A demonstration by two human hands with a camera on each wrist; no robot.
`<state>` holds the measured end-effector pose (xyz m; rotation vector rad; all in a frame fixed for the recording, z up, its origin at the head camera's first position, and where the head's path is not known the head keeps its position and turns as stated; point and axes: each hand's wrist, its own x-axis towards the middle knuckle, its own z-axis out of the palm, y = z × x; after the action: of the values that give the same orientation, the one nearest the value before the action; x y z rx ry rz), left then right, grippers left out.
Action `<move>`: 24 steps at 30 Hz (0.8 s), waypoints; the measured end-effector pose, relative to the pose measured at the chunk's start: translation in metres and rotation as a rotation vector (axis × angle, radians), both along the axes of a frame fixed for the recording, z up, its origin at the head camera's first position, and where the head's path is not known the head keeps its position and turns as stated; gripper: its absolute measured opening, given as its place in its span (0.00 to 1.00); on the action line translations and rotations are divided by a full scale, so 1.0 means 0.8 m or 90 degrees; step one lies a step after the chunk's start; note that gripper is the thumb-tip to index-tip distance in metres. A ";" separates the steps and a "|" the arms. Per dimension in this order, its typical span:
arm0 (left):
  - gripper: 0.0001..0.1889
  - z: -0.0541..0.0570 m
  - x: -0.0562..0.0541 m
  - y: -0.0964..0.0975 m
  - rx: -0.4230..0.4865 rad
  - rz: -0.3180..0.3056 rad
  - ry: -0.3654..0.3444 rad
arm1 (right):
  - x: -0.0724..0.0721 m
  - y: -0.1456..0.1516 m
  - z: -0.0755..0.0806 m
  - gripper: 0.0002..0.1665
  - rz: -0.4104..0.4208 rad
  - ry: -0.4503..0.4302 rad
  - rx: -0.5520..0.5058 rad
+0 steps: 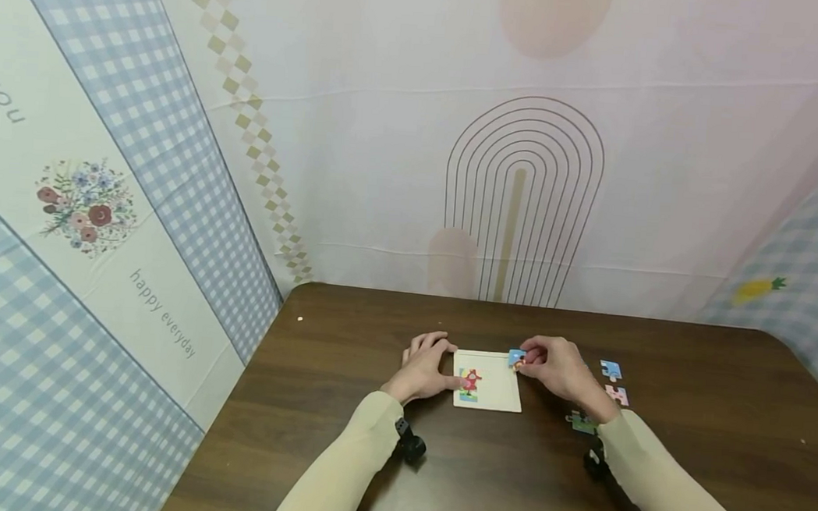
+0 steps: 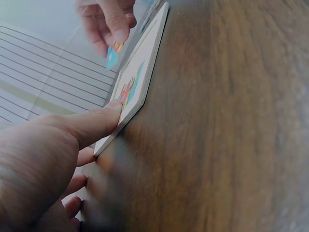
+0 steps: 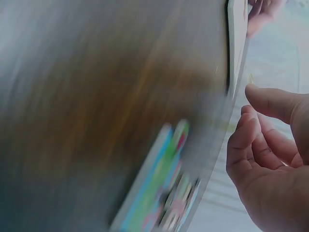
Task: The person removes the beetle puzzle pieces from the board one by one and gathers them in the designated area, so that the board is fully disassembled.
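On the table, a white puzzle board (image 1: 495,386) carries a puzzle piece (image 1: 470,386) with a red figure at its left side. My left hand (image 1: 426,370) holds the board by its left edge, the thumb on the face and a finger against the rim in the left wrist view. My right hand (image 1: 555,366) pinches a blue puzzle piece (image 1: 516,357) between thumb and fingers over the board's far right corner. In the left wrist view that blue piece (image 2: 112,57) stands tilted, apart from the board; in the right wrist view it is mostly hidden.
Several loose puzzle pieces lie right of the board: a blue one (image 1: 611,369), a pink one (image 1: 616,395) and a green one (image 1: 581,422), partly behind the right forearm. The brown table (image 1: 348,338) ends at a patterned cloth backdrop (image 1: 379,168).
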<state>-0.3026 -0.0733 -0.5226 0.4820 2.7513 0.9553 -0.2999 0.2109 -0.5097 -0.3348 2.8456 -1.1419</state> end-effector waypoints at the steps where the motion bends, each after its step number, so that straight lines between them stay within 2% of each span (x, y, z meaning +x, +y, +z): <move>1: 0.32 0.000 0.000 0.000 -0.002 0.000 0.000 | 0.000 0.005 0.000 0.15 0.000 0.003 0.002; 14: 0.32 -0.001 -0.001 -0.001 -0.012 -0.003 0.002 | -0.012 0.042 -0.004 0.14 0.002 0.032 0.045; 24: 0.33 -0.003 -0.002 0.000 -0.020 -0.002 0.004 | -0.018 0.047 -0.001 0.15 0.005 -0.001 0.068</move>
<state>-0.3045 -0.0733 -0.5247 0.4854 2.7661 0.9097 -0.3142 0.2486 -0.5104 -0.3381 2.8863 -0.9838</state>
